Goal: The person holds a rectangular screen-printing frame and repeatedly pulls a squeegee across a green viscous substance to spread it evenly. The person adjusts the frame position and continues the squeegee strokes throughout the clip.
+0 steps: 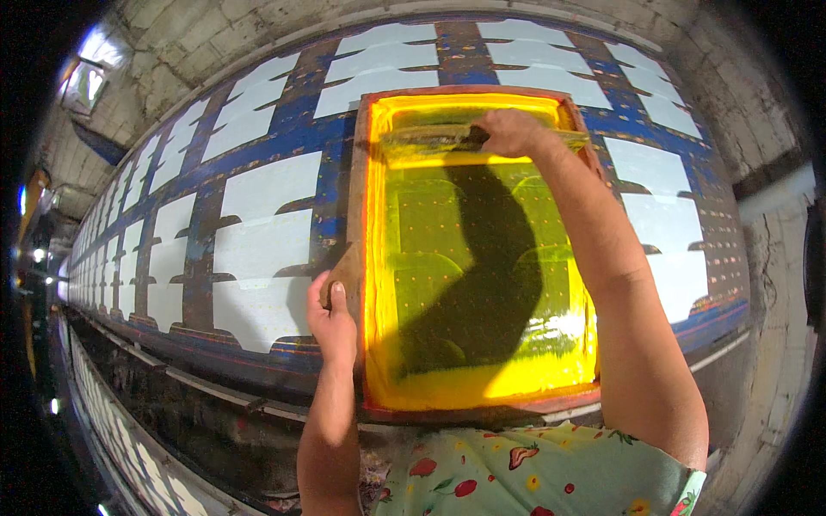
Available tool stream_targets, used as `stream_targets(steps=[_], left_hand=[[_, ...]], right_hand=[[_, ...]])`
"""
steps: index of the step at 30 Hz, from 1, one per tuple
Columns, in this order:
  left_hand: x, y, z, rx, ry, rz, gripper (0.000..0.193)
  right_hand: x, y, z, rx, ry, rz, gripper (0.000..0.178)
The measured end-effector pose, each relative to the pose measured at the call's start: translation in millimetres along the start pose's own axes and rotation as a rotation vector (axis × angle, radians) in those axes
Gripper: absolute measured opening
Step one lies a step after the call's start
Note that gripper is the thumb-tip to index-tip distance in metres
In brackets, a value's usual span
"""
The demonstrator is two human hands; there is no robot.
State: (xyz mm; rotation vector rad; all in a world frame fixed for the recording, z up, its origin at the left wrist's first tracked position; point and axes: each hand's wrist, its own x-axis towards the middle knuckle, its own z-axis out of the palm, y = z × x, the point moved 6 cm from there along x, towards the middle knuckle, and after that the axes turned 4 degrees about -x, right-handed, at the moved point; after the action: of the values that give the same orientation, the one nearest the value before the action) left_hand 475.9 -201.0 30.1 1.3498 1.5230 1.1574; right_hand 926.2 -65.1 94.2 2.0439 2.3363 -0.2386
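Observation:
A printing screen (413, 232) with a reddish-brown wooden frame lies flat over the long table. Its mesh looks yellow-green, with small dots and faint curved outlines. Bright yellow ink (447, 387) coats the inner edges and pools along the near end. My right hand (512, 133) is closed around a wide squeegee (426, 138), which lies crosswise near the screen's far end, smeared with yellow. On the frame's left side, my left hand (334, 314) grips a wooden handle (346, 267), thumb on top. My right arm casts a dark shadow over the mesh.
White cut fabric pieces (267, 232) lie in rows on the blue, stained table (331, 189), running far to the left and also right of the screen. A rail (206, 387) follows the near edge. Block walls (224, 39) stand behind the table.

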Motion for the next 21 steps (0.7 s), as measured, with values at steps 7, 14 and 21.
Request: stream_targets(steps=[7, 14, 21], left_hand=[[5.9, -7.0, -3.9, 0.068, -0.029, 0.104, 0.041], [8.9, -12.4, -2.4, -0.024, -0.055, 0.186, 0.049], [10.9, -19.3, -1.1, -0.043, -0.038, 0.164, 0.052]], right_hand=[[-132.1, -91.2, 16.6, -0.052, -0.008, 0.083, 0.035], [-256.0, -186.9, 41.1, -0.030, -0.017, 0.113, 0.035], [-342.6, -258.5, 61.3, -0.057, -0.022, 0.121, 0.043]])
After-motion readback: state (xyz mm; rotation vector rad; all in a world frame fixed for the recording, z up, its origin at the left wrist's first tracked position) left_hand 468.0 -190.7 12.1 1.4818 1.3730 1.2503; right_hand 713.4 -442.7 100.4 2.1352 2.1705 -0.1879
